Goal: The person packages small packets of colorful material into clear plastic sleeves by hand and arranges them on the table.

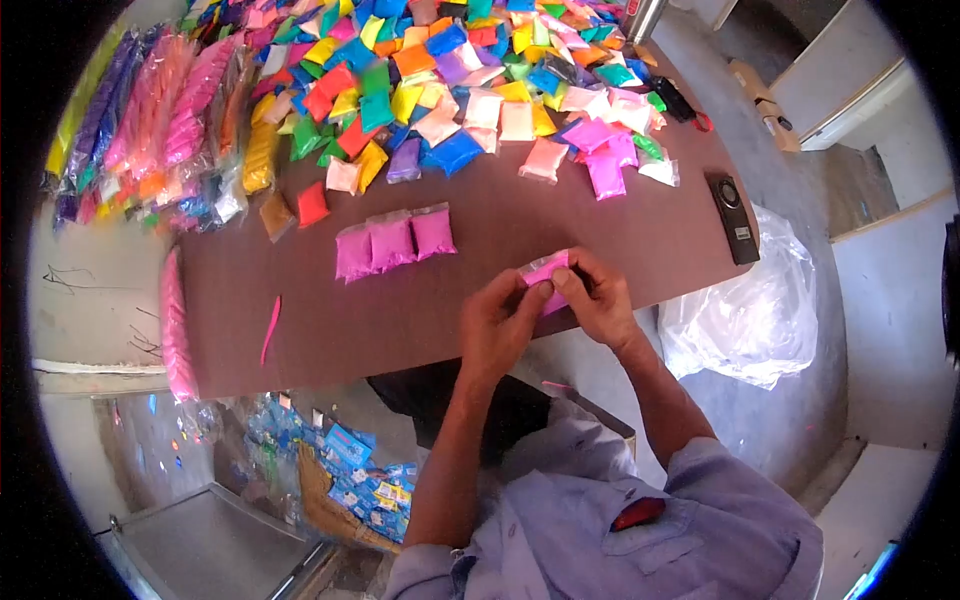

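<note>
Between both hands, just above the table's front edge, is a small pink powder packet [548,270] in clear film. My left hand [503,312] pinches it from the left with thumb and fingers. On its other side, my right hand [592,297] grips it, the thumb pressed on its face. Parts of the packet are hidden behind the fingers. To the left of my hands, a joined strip of three magenta packets [392,242] lies flat on the brown table [350,335].
A heap of colourful packets [430,100] covers the table's far side. Long bundled packet strips [185,110] lie at the far left. A black device [733,215] sits near the right edge, above a clear plastic bag [745,320] on the floor. A pink strip [271,330] lies front left.
</note>
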Available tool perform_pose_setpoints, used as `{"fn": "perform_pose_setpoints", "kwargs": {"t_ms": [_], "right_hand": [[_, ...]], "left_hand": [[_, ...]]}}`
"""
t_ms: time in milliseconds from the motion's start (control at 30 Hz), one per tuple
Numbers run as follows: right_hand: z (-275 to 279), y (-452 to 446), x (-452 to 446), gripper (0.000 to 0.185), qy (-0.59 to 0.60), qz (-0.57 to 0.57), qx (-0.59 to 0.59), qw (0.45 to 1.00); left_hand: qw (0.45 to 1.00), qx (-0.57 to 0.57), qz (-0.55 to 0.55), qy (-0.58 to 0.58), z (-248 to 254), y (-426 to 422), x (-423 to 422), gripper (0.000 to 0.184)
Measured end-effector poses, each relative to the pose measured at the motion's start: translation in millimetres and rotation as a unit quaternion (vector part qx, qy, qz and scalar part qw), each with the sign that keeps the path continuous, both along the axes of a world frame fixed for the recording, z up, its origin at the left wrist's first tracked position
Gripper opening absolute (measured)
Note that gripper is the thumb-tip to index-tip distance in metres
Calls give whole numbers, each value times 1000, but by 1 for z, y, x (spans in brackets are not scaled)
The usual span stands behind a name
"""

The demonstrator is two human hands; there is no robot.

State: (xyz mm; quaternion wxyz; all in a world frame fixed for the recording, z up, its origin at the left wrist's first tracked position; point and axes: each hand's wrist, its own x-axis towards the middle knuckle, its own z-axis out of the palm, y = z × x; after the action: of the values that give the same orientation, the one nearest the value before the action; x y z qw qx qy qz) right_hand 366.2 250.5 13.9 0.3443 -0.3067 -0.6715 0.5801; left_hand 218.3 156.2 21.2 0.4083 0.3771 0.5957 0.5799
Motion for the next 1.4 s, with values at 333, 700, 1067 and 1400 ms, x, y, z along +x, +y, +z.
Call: {"fn": "perform_pose_setpoints", "kwargs": {"t_ms": [333,700,1067,1400], "right_hand": [[1,2,1,17,1,-19,32,999],[-5,0,-7,25,58,-27,21,998],[-6,6,-7,26,15,-46,42,998],[-6,6,-2,24,29,-25,42,998]], "left_hand": [[998,-2,-28,48,0,8,4,23],[996,14,-4,85,-7,7,-1,23],[999,14,-30,2,-14,8,0,23],[999,-4,-12,-30,1,9,-3,22]]}}
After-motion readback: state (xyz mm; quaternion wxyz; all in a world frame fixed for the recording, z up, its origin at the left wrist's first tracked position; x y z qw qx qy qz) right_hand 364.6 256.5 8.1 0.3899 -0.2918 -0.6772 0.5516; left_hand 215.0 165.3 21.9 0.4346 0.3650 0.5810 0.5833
